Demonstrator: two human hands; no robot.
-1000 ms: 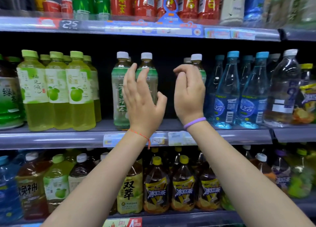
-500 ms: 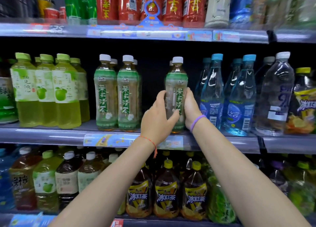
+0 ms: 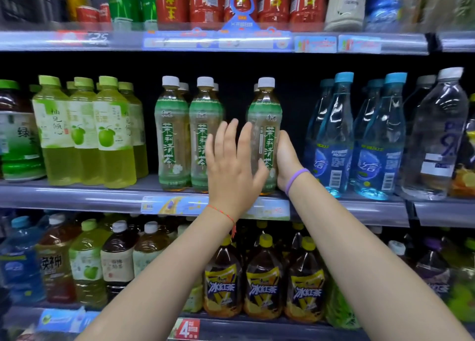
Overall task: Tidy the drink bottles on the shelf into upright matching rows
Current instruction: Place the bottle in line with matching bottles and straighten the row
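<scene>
Fingers of my right hand (image 3: 285, 160) curl round the jasmine tea bottle (image 3: 264, 135), steadying it upright at the middle shelf's front edge (image 3: 347, 207). My left hand (image 3: 231, 166) lies flat and spread against its side, probably to slide it toward the two matching bottles (image 3: 190, 135) just beside. Label reads 茉莉清茶; the shelf below carries 冰红茶 bottles (image 3: 264, 284).

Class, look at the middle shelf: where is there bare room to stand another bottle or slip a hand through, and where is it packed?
One free patch: between the two jasmine tea bottles and the held jasmine tea bottle, partly covered by the left hand. The right hand fills the narrow gap before the blue water bottles. The green apple bottles stand packed.
</scene>
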